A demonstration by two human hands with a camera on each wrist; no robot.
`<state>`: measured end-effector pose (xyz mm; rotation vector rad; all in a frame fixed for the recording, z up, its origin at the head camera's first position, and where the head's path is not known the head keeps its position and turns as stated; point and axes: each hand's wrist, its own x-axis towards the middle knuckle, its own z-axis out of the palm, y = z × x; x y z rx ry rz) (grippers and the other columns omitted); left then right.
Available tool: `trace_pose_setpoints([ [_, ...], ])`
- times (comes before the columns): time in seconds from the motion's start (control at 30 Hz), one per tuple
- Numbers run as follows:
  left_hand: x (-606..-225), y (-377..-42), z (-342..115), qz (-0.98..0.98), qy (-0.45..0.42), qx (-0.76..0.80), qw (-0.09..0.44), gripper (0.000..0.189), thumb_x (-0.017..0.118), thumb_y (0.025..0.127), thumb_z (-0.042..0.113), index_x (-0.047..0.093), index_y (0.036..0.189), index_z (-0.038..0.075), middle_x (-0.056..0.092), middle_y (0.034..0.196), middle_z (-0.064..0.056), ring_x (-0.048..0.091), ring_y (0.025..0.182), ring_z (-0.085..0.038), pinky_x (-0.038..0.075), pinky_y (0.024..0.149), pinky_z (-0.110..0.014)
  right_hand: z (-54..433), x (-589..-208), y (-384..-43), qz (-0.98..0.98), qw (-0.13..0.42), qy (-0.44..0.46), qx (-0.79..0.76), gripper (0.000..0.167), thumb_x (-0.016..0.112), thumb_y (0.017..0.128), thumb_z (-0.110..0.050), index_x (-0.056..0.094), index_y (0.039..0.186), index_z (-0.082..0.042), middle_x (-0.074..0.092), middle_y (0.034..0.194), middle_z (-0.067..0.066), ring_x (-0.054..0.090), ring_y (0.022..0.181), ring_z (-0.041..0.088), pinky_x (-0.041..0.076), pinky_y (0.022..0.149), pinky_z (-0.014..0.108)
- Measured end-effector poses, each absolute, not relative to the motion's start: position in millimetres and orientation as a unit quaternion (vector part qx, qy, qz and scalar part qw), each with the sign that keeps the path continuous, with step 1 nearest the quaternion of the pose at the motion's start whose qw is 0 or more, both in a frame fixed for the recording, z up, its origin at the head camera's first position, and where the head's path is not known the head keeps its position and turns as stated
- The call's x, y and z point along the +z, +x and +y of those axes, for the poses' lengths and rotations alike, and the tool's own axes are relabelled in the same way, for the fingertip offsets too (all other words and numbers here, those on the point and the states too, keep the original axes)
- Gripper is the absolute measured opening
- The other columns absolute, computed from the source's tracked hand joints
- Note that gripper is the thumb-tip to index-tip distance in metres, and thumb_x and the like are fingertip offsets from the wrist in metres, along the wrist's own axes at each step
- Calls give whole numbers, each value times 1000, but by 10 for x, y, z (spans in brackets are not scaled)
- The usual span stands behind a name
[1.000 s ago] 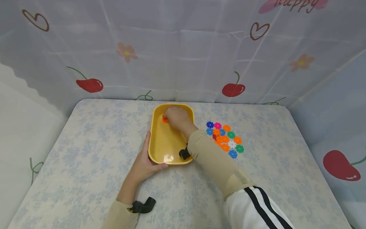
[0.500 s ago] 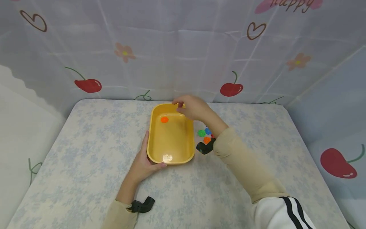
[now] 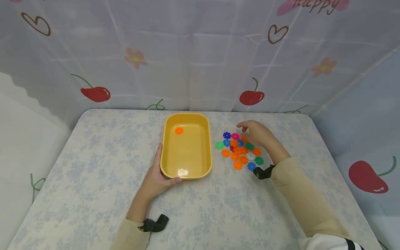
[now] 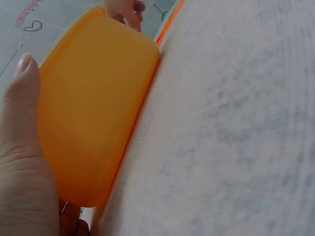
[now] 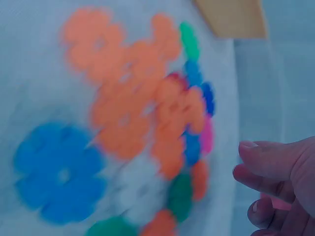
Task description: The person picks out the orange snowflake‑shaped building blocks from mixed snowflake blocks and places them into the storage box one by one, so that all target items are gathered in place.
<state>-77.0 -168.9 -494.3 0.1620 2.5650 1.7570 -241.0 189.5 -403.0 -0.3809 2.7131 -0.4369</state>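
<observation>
A yellow plastic tray (image 3: 189, 154) stands on the table, with one orange flower-shaped disc (image 3: 179, 131) lying near its far left corner. My left hand (image 3: 155, 181) holds the tray at its near left corner, thumb along the front rim and fingers on the left side. To the right of the tray lies a loose cluster of notched plastic discs in orange, blue, green, pink, red and white, among them a blue disc (image 5: 60, 173). My right hand (image 3: 258, 134) hovers at the cluster's far right side, fingers loosely bent, nothing between thumb and forefinger.
The table (image 3: 103, 166) has a pale blue-patterned cover. A printed curtain (image 3: 187, 69) with cherries and hearts hangs right behind its far edge. Each wrist carries a black camera mount, the right mount (image 3: 263, 172) being close to the nearest discs.
My right hand has come out of the tray, leaving the orange disc there, and has moved right to the disc cluster. My left hand keeps its hold on the tray.
</observation>
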Motion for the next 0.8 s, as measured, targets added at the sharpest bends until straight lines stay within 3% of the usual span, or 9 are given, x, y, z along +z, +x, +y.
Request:
trace_pose_setpoints([
  [0.23, -4996, -782, -1706, 826, 57, 561, 5, 134, 92, 69, 25, -6, 160, 32, 12, 167, 3, 30, 149, -24, 27, 118, -54, 2228, -4368, -2386, 962, 186, -116, -165, 39, 61, 98, -18, 58, 136, -8, 58, 124, 20, 54, 113, 35, 45, 103, 54],
  [0.33, -4961, -776, -1692, 826, 50, 561, 12, 135, 92, 69, 21, -8, 159, 36, 12, 168, 2, 30, 149, -23, 26, 118, -53, 2287, -4417, -2376, 959, 167, -125, -192, 35, 62, 98, -17, 62, 131, -6, 57, 120, 20, 53, 111, 35, 45, 102, 54],
  [0.43, -4873, -759, -1670, 826, 45, 562, 20, 134, 91, 70, 16, -9, 159, 35, 12, 168, -2, 31, 148, -25, 26, 118, -54, 2315, -4452, -2376, 954, 153, -126, -227, 31, 63, 97, -15, 63, 126, -4, 58, 117, 19, 52, 108, 34, 45, 100, 53],
  [0.63, -4676, -717, -1633, 829, 52, 557, 23, 130, 88, 73, 11, -8, 160, 23, 12, 167, -13, 30, 148, -32, 27, 117, -55, 2382, -4550, -2385, 940, 144, -113, -290, 25, 64, 97, -13, 56, 119, -6, 58, 109, 14, 51, 99, 30, 47, 89, 43],
  [0.8, -4832, -749, -1664, 827, 50, 559, 18, 134, 90, 71, 16, -9, 159, 34, 10, 168, -5, 29, 149, -28, 25, 118, -54, 2372, -4564, -2415, 936, 129, -114, -307, 23, 63, 98, -16, 55, 118, -10, 58, 107, 11, 53, 95, 27, 49, 82, 35],
])
